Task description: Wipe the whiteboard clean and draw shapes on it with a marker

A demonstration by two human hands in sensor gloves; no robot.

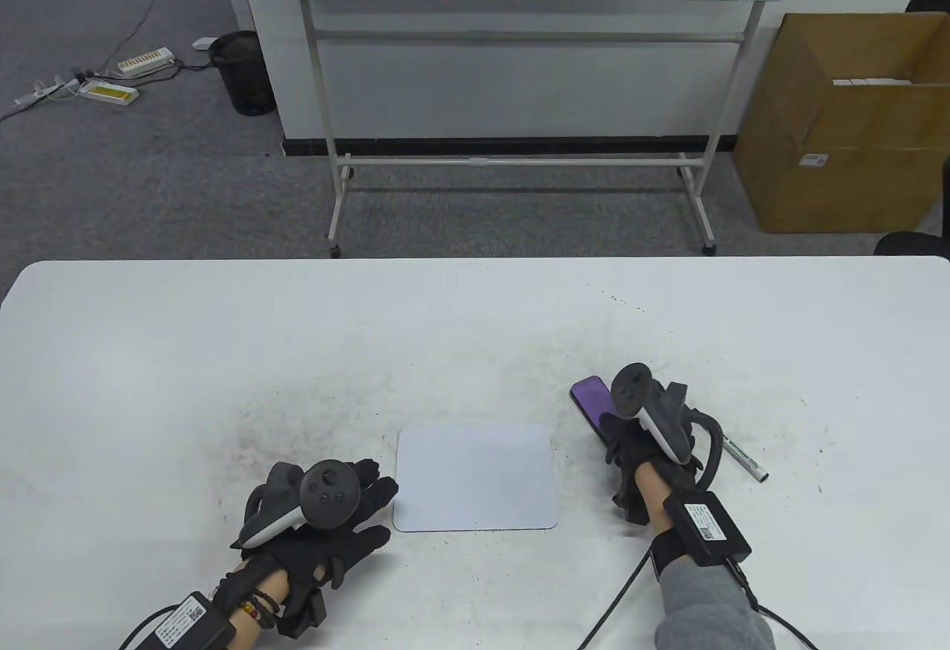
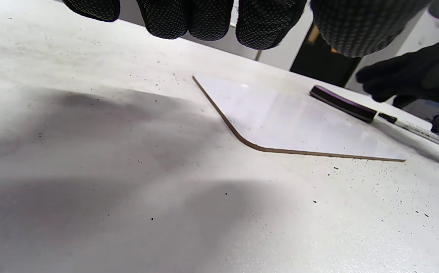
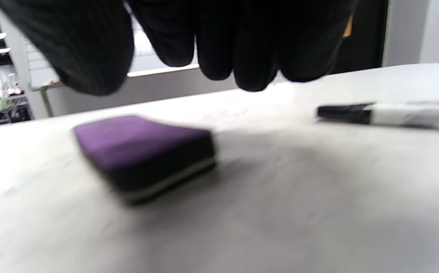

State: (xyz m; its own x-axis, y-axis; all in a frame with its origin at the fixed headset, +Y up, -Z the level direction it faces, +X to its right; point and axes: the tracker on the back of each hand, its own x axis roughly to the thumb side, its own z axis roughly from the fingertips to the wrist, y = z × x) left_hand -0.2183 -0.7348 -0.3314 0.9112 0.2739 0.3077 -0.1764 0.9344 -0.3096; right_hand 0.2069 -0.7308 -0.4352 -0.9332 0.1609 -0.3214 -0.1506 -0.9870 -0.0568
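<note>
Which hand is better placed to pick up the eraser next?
The right hand: it hovers right by the purple eraser, fingers apart from it. The left hand lies beyond the small whiteboard.

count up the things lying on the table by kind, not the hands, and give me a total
small whiteboard: 1
purple eraser: 1
marker: 1
total: 3
</note>
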